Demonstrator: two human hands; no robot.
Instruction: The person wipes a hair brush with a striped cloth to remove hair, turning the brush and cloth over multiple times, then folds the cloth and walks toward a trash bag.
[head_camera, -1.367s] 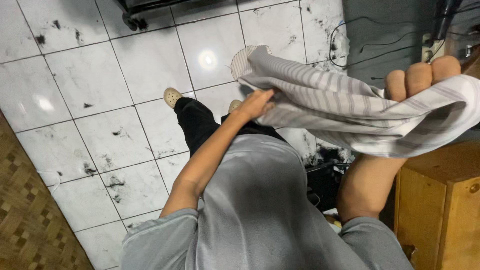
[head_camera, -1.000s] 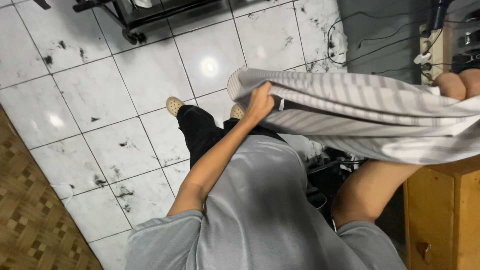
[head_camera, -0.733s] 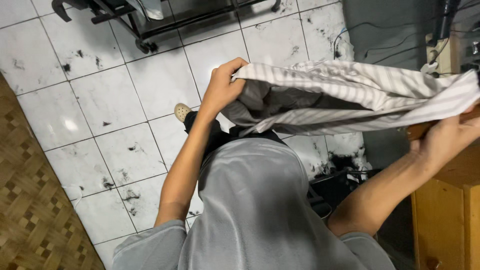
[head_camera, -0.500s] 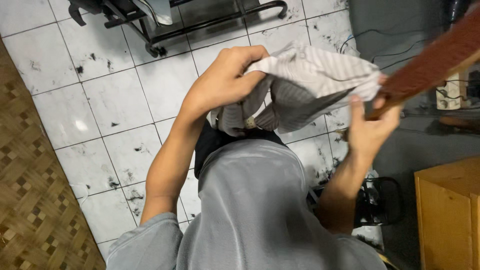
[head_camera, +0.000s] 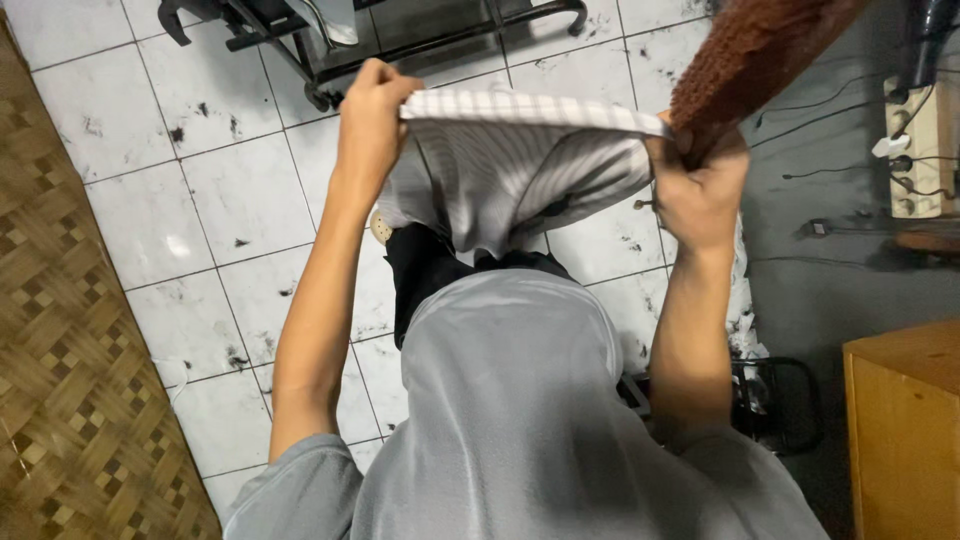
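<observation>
At frame centre, left hand and right hand each grip the striped cloth, stretched between them above the tiled floor.

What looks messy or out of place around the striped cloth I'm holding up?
Both hands, left hand and right hand, hold the striped cloth stretched level; it looks intact. The white floor tiles are dotted with dark smudges. Loose black cables trail over the grey floor to a power strip. Nothing looks spilled.

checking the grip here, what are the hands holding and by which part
Both hands hold a striped grey-and-white cloth by its top edge: left hand at one end, right hand at the other, the rest hanging below.
</observation>
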